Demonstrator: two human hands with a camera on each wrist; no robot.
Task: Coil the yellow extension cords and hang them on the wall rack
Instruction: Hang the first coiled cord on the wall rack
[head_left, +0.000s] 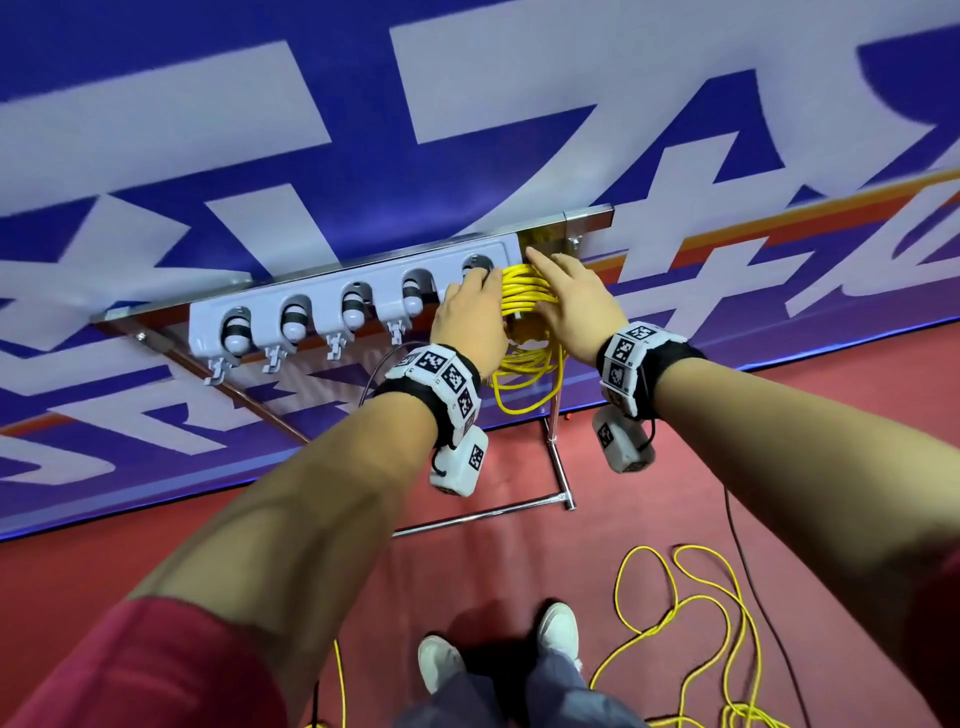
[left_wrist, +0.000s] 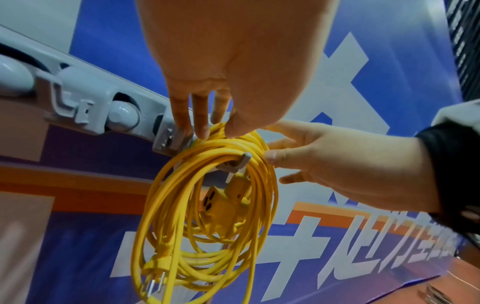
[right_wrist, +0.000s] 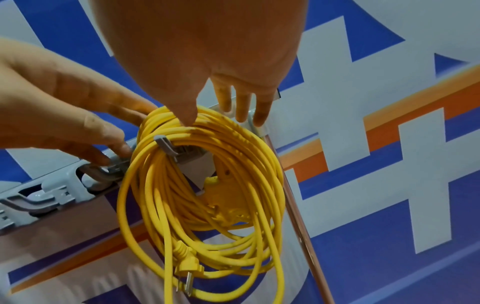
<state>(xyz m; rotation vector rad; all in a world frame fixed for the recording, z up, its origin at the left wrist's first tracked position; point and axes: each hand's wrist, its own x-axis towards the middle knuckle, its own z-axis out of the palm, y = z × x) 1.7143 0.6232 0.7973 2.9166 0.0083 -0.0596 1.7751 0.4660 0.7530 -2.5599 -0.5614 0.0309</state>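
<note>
A coiled yellow extension cord (head_left: 524, 296) hangs on the rightmost hook (left_wrist: 241, 162) of the grey wall rack (head_left: 322, 291). Its socket end (left_wrist: 223, 201) and plug (left_wrist: 155, 269) dangle inside the loops. My left hand (head_left: 480, 291) touches the coil's top left with nearly straight fingers, against the rack. From the other side, my right hand (head_left: 545, 275) has its thumb resting on the coil's top (right_wrist: 187, 119) and straight fingers on the rack's end behind it. Neither hand grips the cord. A second yellow cord (head_left: 691, 623) lies loose on the red floor.
The rack carries several roller holders (head_left: 293, 322) and small hooks (head_left: 335, 348) to the left, with nothing on them. It is mounted on a metal stand (head_left: 563, 483) in front of a blue banner wall (head_left: 311, 130). A thin black cable (head_left: 748, 571) crosses the floor near my shoes (head_left: 558, 629).
</note>
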